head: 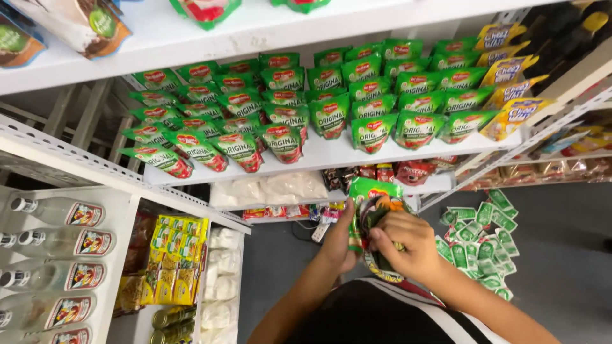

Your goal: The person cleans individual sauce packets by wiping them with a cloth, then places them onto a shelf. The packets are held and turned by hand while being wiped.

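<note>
Fingers (383, 237) of your right hand (408, 245) curl inward and pinch the top of a bundle of green sauce pouches (373, 210), held in front of your chest, below the front edge of the lower shelf. Your left hand (341, 245) closes round the bundle's left side, thumb upward along it; its fingers are hidden behind the pouches, so you cannot tell how they lie. Both hands touch the bundle, and the two hands sit just beside each other.

Above the bundle, the middle white shelf (331, 156) carries rows of matching green pouches (306, 108) leaning forward, filling it from its left end almost to its right. At the right end of that shelf stand yellow pouches (510, 79). On the lower shelf behind your hands lie white packets (268, 190) towards the left and dark red packets (408, 172) towards the right.

On the grey floor (561, 255), just right of your right forearm, lies a loose heap of small green sachets (478, 239). To your left, a separate white rack (121, 210) holds clear bottles (57, 242) lying on their sides, with yellow packs (175, 255) beside them.
</note>
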